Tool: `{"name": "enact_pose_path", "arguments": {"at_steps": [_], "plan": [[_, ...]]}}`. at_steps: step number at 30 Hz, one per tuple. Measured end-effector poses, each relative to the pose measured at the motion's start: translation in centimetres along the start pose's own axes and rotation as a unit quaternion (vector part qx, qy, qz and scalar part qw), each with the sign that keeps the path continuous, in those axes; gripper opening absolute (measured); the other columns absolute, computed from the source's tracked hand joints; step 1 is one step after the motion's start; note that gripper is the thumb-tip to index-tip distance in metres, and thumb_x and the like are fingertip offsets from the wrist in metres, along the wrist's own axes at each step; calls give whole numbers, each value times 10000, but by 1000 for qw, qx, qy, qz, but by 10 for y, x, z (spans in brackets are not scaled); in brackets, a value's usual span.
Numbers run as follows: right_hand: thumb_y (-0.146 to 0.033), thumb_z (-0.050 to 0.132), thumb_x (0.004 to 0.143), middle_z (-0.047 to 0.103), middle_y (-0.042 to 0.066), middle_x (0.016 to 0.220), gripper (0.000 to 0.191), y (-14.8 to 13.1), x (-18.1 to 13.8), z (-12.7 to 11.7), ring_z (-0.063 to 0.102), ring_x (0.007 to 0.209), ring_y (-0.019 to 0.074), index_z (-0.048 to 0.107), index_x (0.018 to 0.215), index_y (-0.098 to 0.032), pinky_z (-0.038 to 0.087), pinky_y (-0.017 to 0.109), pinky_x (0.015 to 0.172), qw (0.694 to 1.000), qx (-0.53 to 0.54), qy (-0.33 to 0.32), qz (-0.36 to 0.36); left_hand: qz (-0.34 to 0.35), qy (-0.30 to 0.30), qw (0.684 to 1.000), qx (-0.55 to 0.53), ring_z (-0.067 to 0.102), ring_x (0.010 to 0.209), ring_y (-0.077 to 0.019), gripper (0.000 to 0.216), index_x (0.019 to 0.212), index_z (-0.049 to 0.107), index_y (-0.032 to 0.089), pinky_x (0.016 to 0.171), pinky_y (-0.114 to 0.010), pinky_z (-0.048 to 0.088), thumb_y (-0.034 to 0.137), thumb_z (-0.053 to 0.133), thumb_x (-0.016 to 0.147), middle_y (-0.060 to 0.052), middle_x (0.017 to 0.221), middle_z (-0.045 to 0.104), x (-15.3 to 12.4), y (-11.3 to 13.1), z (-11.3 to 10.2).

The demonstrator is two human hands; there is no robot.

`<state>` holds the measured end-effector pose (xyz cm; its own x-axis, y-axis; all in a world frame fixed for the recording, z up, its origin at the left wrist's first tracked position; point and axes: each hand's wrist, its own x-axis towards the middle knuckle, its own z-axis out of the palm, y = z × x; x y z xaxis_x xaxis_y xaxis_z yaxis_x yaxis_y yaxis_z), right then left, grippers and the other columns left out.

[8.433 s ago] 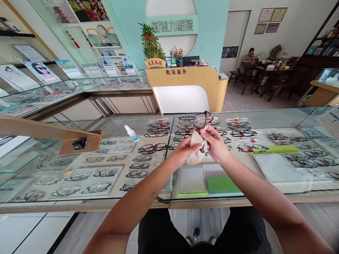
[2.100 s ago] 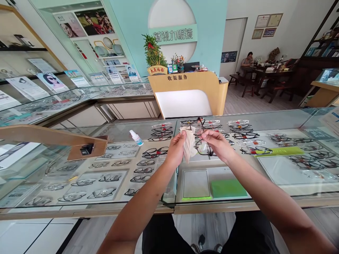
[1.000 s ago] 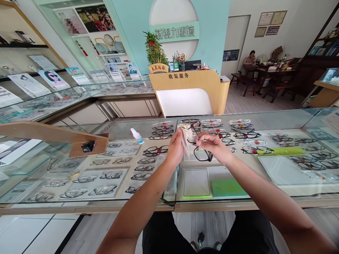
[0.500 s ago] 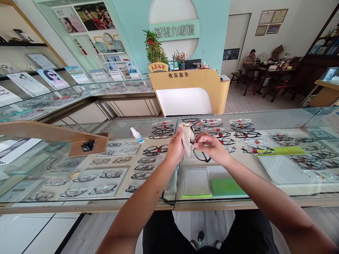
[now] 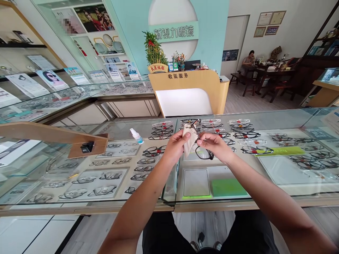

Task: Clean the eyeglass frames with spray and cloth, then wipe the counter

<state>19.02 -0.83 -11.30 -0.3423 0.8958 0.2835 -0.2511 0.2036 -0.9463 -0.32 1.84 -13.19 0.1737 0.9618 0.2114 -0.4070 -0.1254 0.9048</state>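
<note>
My left hand [image 5: 177,144] is closed on a beige cleaning cloth [image 5: 188,144], its thumb pressed on the near side. The cloth is folded around part of a pair of dark-framed eyeglasses [image 5: 204,153]. My right hand [image 5: 213,144] pinches the frame between thumb and fingers. One rimmed lens hangs below the right fingers, and a temple arm sticks up past the cloth's top. The cloth hides the other lens. Both hands are above the glass display counter [image 5: 169,208]. A small white spray bottle [image 5: 137,136] stands on the glass, left of my left hand.
Under the glass lie rows of eyeglass frames [image 5: 247,135]. A wooden stand [image 5: 87,144] rests on the counter at left. Beyond is a wooden cashier desk [image 5: 185,81] with a potted plant [image 5: 155,51]. A person [image 5: 249,61] sits at a dark table at back right.
The cloth and eyeglasses have shifted slightly to the right, and the lower lens has turned to face me more. My left thumb now lies farther across the cloth.
</note>
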Motion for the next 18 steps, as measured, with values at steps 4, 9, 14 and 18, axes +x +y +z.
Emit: {"name": "enact_pose_path", "arguments": {"at_steps": [4,9,14,18], "plan": [[-607,939,774,562,-14,788,477,0,0,-1,475,783,164,670,700,-220,370,312,747,1000,-12,-3,-1,11,8,1000,19,660,756,-148,467,981,844,186,726,-268,517,536,995,711,-34,882,790,2,0,-4],[-638,921,782,550,-24,762,511,1,1,-4,452,755,145,663,708,-203,360,291,723,1000,-23,-4,18,-5,-48,998,45,666,749,-160,481,1045,818,172,699,-267,515,517,973,748,-45,889,791,2,4,-7],[-666,916,775,597,-23,743,525,5,0,-5,474,733,135,706,764,-185,376,279,717,998,-19,-8,52,5,-63,993,103,694,766,-165,484,1058,797,171,706,-260,538,462,995,725,-43,919,802,-3,5,-5],[-667,904,796,677,1,808,504,5,-2,-6,557,784,153,751,814,-188,443,286,768,997,-16,-13,68,27,-41,993,112,700,740,-167,481,1007,781,169,691,-265,552,474,1000,708,-36,873,797,-6,6,-2]]}}
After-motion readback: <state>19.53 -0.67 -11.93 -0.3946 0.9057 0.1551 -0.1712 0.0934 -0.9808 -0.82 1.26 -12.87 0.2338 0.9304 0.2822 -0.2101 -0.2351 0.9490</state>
